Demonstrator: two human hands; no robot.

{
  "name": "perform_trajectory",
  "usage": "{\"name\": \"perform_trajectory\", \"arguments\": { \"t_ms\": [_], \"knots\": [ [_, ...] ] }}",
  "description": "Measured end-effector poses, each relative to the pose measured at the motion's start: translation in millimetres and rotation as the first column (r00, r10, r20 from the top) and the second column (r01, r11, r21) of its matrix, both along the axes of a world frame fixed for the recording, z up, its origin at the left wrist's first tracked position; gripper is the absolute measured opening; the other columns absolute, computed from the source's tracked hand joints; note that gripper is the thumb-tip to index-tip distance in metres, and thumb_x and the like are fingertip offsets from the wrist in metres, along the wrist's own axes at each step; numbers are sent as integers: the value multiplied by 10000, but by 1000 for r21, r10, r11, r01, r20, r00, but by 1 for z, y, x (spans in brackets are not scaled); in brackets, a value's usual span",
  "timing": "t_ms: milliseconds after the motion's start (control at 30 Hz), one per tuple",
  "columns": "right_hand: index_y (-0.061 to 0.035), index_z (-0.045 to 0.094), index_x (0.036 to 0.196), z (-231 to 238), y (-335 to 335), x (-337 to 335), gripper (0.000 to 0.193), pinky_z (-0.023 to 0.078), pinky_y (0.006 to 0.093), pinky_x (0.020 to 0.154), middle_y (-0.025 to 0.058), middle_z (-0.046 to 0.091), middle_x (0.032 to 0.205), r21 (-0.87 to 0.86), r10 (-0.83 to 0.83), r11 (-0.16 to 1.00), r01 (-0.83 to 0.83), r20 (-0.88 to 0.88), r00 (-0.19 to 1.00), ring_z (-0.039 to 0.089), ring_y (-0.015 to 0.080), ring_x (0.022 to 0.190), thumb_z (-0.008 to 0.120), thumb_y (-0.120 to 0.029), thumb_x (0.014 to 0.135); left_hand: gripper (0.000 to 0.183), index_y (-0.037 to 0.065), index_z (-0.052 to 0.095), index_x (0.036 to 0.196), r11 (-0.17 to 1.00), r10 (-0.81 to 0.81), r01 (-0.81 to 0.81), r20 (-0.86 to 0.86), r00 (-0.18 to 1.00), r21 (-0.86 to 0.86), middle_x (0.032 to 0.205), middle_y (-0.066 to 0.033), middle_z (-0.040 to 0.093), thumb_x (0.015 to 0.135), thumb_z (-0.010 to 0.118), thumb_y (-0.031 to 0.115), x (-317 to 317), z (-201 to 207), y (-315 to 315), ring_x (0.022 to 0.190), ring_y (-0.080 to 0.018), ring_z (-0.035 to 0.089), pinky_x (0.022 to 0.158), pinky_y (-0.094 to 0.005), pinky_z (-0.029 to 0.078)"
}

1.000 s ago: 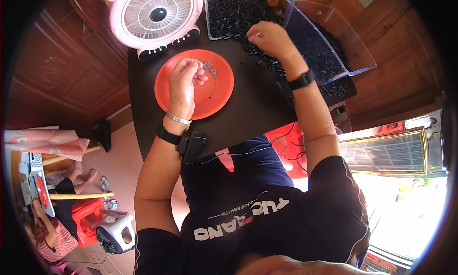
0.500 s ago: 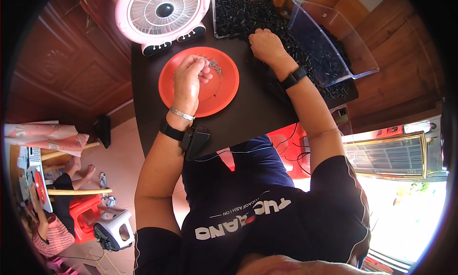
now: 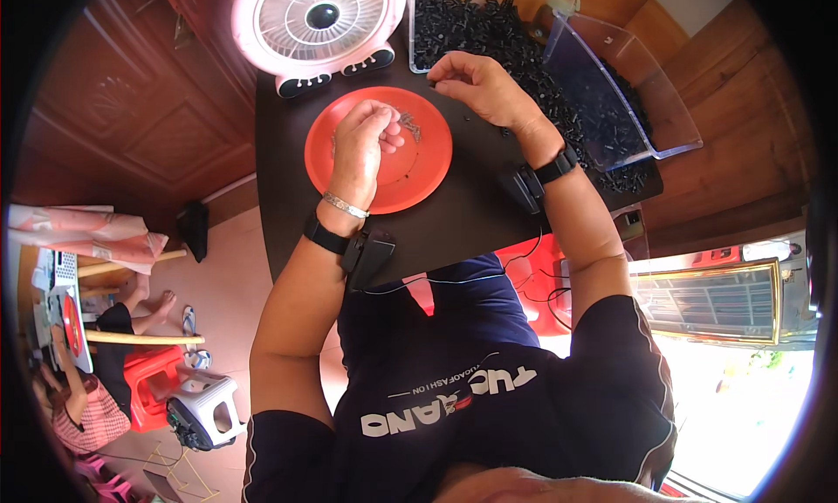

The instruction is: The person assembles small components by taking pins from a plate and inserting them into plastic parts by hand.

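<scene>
Over the orange-red plate point(image 3: 428, 167), my left hand point(image 3: 360, 150) is closed with its fingers curled; what it holds, if anything, is hidden. Small thin grey pieces point(image 3: 408, 126) lie on the plate beside its fingertips. My right hand point(image 3: 491, 91) pinches a small black piece point(image 3: 432, 83) between thumb and fingertips, above the dark table between the plate and the heap. That heap of short black tube-like pieces point(image 3: 471, 32) spreads across the far right of the table. Both wrists wear black straps with small boxes.
A pink-framed fan point(image 3: 323, 16) stands behind the plate. Clear plastic bins point(image 3: 672, 123) hold black pieces at the right. Thin cables hang at the near edge of the dark table point(image 3: 454, 219). Another person sits far left near red and white stools point(image 3: 209, 411).
My right hand has come off the black heap and moved left and nearer, now with a small black piece in its fingertips. My left hand stays over the plate.
</scene>
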State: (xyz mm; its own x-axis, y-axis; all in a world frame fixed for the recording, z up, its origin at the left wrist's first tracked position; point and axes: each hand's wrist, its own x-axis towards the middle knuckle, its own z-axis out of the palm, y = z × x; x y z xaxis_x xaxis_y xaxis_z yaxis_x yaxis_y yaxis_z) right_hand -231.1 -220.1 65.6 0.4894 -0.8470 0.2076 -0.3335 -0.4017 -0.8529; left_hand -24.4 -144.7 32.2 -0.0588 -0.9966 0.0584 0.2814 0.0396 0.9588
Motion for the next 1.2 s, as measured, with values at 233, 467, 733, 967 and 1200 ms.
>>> {"name": "perform_trajectory", "arguments": {
  "t_ms": [233,467,733,967,1200],
  "knots": [
    [-3,640,993,7,13,26,168,470,230,813,15,622,917,132,188,968,-215,190,964,581,92,884,605,35,833,174,57,566,855,1000,5,-5,-10,1000,8,790,-12,577,918,486,198,2,1,-2,674,-111,573,636,-229,430],
    [-4,656,973,2,25,38,178,507,260,753,35,639,892,-247,186,949,-194,-53,981,607,115,841,598,61,817,213,41,579,916,997,-64,60,91,994,45,798,-16,589,927,489,233,5,-3,-4,684,-107,577,635,-224,433],
    [-18,646,991,-1,34,42,227,534,252,729,79,669,883,-449,68,889,-92,-69,995,658,151,848,628,61,780,213,32,583,905,998,-57,49,242,969,39,793,-18,589,922,492,225,4,-4,-7,678,-102,572,615,-221,430],
    [-56,661,811,-2,30,28,114,499,343,680,73,607,793,-561,-105,818,-126,-361,927,591,277,764,689,-118,719,205,35,569,873,999,-25,19,152,988,38,752,-13,561,921,487,216,8,1,-6,643,-109,554,610,-223,415],
    [-73,649,760,-19,33,38,79,470,375,763,61,620,824,-534,-193,791,-300,-682,706,569,267,834,646,-148,735,191,38,574,866,999,25,-26,40,999,33,760,-26,576,911,490,203,11,0,-6,637,-124,564,602,-235,423]
  ]
}}
